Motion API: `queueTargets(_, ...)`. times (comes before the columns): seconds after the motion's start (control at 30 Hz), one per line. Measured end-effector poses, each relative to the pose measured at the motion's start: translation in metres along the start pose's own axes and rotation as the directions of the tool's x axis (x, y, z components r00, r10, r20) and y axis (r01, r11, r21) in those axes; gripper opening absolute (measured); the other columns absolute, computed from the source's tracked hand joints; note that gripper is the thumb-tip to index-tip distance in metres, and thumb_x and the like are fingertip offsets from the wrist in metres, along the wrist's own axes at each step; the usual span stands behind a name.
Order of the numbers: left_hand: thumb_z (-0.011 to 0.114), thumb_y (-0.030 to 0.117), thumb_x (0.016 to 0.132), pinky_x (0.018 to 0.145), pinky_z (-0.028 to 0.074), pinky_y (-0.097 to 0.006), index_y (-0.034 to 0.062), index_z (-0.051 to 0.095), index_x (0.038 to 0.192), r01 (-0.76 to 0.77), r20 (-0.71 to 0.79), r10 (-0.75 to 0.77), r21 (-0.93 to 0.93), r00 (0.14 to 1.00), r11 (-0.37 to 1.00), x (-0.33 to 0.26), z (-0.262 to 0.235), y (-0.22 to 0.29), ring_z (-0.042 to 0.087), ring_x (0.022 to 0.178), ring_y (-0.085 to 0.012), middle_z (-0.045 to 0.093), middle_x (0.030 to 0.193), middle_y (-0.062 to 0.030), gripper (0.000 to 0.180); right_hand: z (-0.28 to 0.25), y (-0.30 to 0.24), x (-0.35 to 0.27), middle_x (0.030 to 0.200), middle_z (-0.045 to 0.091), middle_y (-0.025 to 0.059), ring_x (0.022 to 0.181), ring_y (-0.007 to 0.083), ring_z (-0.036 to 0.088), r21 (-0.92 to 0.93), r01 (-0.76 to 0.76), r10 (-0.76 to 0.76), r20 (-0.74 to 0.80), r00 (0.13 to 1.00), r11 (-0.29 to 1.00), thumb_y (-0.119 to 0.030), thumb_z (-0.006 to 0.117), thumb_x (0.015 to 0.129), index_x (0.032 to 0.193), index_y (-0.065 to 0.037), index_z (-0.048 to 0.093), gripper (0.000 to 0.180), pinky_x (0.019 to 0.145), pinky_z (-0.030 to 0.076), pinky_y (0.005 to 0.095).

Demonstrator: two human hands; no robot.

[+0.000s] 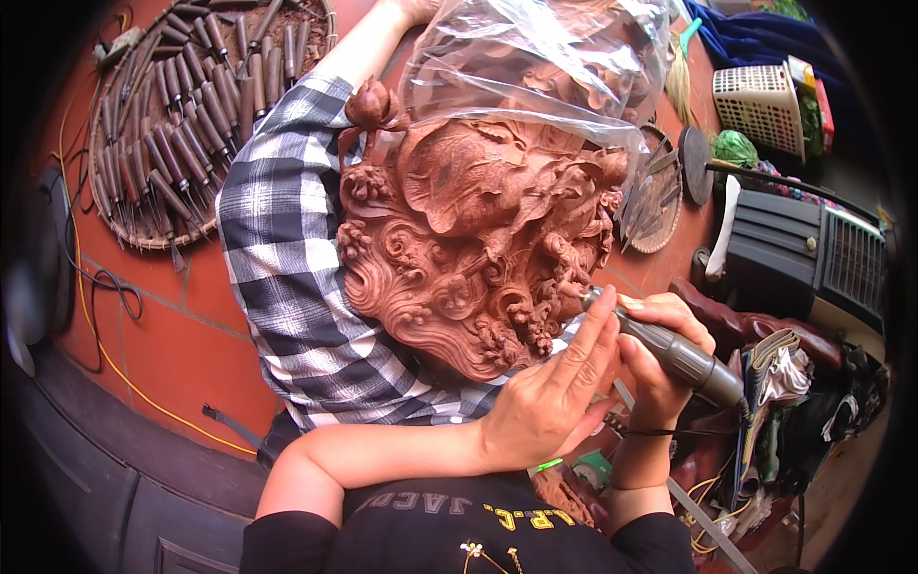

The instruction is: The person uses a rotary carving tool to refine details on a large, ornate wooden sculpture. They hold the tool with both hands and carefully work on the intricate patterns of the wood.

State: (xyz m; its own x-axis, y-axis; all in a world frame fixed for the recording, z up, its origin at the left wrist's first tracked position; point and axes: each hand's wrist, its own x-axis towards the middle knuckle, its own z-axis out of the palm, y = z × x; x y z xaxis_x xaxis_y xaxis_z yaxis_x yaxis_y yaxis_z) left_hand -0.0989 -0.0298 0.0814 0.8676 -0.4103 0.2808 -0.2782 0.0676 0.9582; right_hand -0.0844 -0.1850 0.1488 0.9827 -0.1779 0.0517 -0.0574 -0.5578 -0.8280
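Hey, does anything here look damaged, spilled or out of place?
Mainly the jumbled heap at right, near the rear end of the grey handheld tool: crumpled plastic and other items lie piled together without order. The exposed part of the reddish carving shows no obvious damage, and I see no clear spill.

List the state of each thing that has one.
Wood carving: carved in deep relief, partly covered.
Clear plastic sheet: crumpled, over the carving's far part.
Rotary handpiece: gripped, tip at the carving; running or not unclear.
Right hand: closed around the handpiece.
Left hand: fingers extended beside its nose.
Wicker tray: heaped with wood-handled chisels.
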Motion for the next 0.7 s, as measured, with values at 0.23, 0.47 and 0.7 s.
queueTargets(0.23, 0.080, 0.014, 0.077, 0.086, 0.058, -0.037, -0.0137, 0.032, 0.147, 0.007, 0.042, -0.009, 0.043, 0.999, 0.999, 0.017, -0.002, -0.005, 0.063, 0.118, -0.0406, 0.031, 0.154, -0.0339, 0.090, 0.011, 0.011, -0.005, 0.101, 0.072, 0.0150, 0.092, 0.0188, 0.068, 0.278, -0.180, 0.221, -0.126, 0.967, 0.944, -0.002, 0.080, 0.076, 0.098, 0.006, 0.071, 0.026, 0.086, 0.054, 0.0304)
queueTargets(0.47, 0.080, 0.015, 0.076, 0.088, 0.057, -0.038, -0.0103, 0.032, 0.150, 0.028, 0.142, -0.040, 0.083, 0.989, 0.996, 0.031, -0.002, -0.011, 0.062, 0.119, -0.0410, 0.031, 0.156, -0.0306, 0.092, 0.024, 0.028, -0.013, 0.108, 0.070, 0.0159, 0.101, 0.0217, 0.068, 0.636, -0.219, 0.412, -0.170, 0.895, 0.740, 0.002, 0.073, 0.084, 0.112, 0.007, 0.064, 0.029, 0.092, 0.054, 0.0320)
queueTargets(0.7, 0.073, 0.005, 0.074, 0.090, 0.057, -0.038, -0.0116, 0.031, 0.149, -0.019, 0.171, -0.007, 0.147, 0.985, 0.989, 0.025, -0.010, -0.008, 0.060, 0.122, -0.0440, 0.033, 0.152, -0.0342, 0.088, 0.037, 0.023, -0.023, 0.107, 0.071, 0.0153, 0.099, 0.0197, 0.067, 0.685, -0.192, 0.411, -0.170, 0.896, 0.703, -0.001, 0.076, 0.081, 0.105, 0.006, 0.069, 0.026, 0.092, 0.053, 0.0305)
